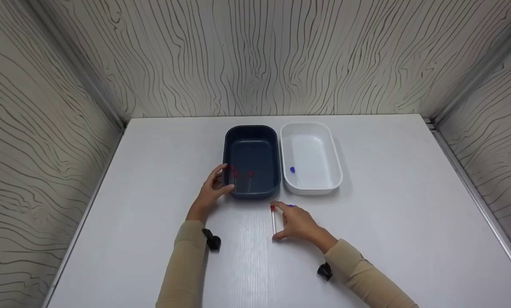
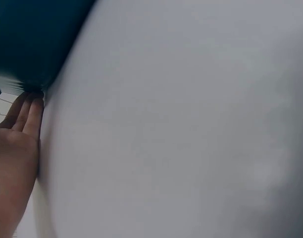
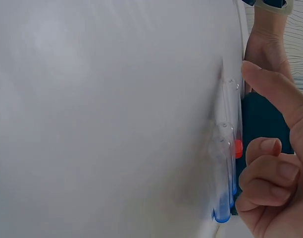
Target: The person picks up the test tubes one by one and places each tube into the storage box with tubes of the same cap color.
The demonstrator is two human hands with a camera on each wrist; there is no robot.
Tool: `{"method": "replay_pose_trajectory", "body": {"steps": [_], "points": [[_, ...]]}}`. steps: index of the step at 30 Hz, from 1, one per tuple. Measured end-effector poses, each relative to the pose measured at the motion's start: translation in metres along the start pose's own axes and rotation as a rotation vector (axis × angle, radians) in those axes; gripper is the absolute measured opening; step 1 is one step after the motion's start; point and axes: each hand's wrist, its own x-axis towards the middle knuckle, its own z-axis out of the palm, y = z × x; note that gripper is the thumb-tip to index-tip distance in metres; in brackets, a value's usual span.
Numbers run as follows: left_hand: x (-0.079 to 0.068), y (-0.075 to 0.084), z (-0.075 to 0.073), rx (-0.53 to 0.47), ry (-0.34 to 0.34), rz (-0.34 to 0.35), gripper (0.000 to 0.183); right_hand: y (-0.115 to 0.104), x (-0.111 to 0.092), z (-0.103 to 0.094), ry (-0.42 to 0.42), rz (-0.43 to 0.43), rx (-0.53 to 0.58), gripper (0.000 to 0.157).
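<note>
A dark blue bin (image 1: 255, 195) holds several red-capped clear tubes (image 1: 250, 174). At its left side my left hand (image 1: 204, 199) rests against the wall, thumb at the near left corner. In the left wrist view its fingers (image 2: 32, 116) reach out fairly straight along the bin. My right hand (image 1: 299, 222) is low over the table, spanning a red-capped tube (image 1: 274, 222) end to end, forefinger at the cap and thumb at the other end. Several blue-capped tubes (image 3: 222, 198) lie beside it, mostly hidden by the hand in the head view.
A white bin (image 1: 319, 190) stands right beside the dark one, with a blue-capped tube (image 1: 292, 170) inside. Patterned panels (image 1: 255, 60) close off the back and both sides of the white table (image 1: 131, 222). Black wrist mounts (image 1: 212, 241) sit at both cuffs.
</note>
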Motion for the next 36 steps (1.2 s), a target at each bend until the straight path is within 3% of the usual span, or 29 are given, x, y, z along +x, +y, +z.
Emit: {"method": "replay_pose_trajectory", "body": {"steps": [8,20,28,36], "points": [[0.0,-0.006,0.002,0.001,0.007,0.075,0.072,-0.001,0.002,0.002,0.004,-0.027,-0.039,0.097],[-0.001,-0.002,0.001,-0.032,-0.007,0.018,0.071,-0.003,0.005,0.005,0.002,0.011,-0.081,0.097],[-0.009,0.016,0.0,-0.04,-0.045,-0.004,0.074,-0.002,0.003,0.007,0.001,0.004,-0.069,0.093],[-0.011,0.02,0.001,-0.034,-0.055,0.047,0.073,-0.007,-0.001,0.0,0.003,-0.016,-0.039,0.093]]}}
